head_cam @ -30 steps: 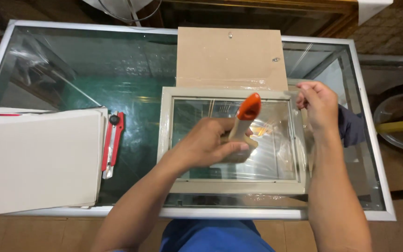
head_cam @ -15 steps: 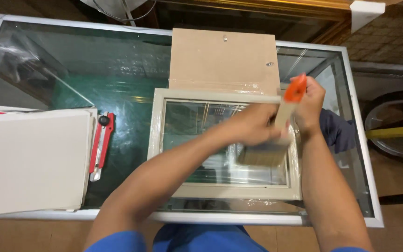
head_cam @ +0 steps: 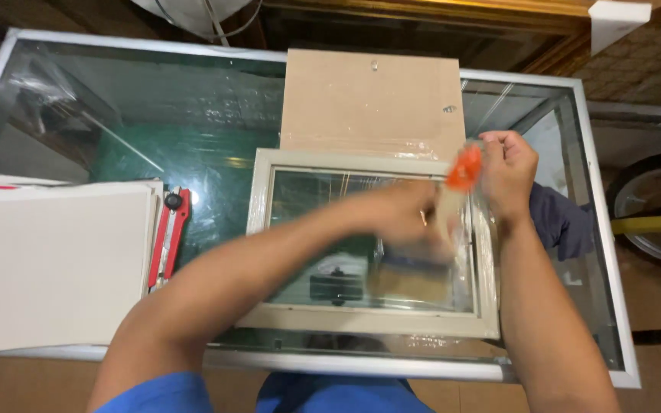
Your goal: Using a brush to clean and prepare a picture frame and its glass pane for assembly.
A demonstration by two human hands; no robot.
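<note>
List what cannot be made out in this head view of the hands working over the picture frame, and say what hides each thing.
- Left hand: motion blur hides its fingers and grip.
- Orange-handled tool: blurred; its working end cannot be told.
- Right hand: closed fist; what it pinches is unclear.
- Picture frame: left forearm covers its lower left part.
- White board: cut by the left edge.

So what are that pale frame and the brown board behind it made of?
The frame looks like wood or moulded plastic with a matt cream paint; its profiled edges do not settle which. Its pane reflects light, so probably glass. The board looks like hardboard or fibreboard: flat, dull, even brown, no grain.
</note>
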